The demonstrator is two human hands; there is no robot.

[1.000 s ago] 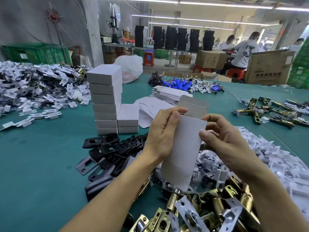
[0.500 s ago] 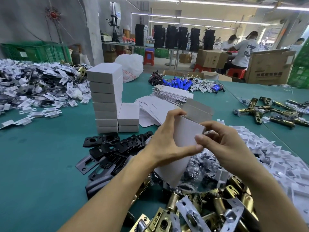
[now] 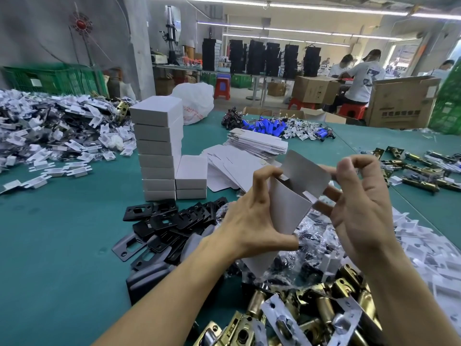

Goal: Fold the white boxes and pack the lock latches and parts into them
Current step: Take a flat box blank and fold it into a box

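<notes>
- Lately flat between the two hands, the white box now stands opened into a hollow sleeve. It is held in the air above the near middle of the table, tilted a little to the right.
- Its top flap has sprung up and away from the mouth, so the inside shows as a dark gap just below it.
- At the box's left side, the left hand has changed its hold. The fingertips hook over the top left corner and the thumb presses low on the front, so it grips the box firmly.
- To the right, the right hand has drawn back. Two fingers reach out straight to touch the box's right wall, while thumb and forefinger arch above and hold nothing that I can see.
- As a judgement, the squaring-up is done and the end flaps come next. One end must be tucked shut before anything goes in.
- Nothing is packed in this box yet: the brass latches lie heaped at the near edge and the black strike plates to the left.
- Finished boxes stand stacked to the far left of the hands, and flat blanks wait beyond them, so much of the job remains.
</notes>
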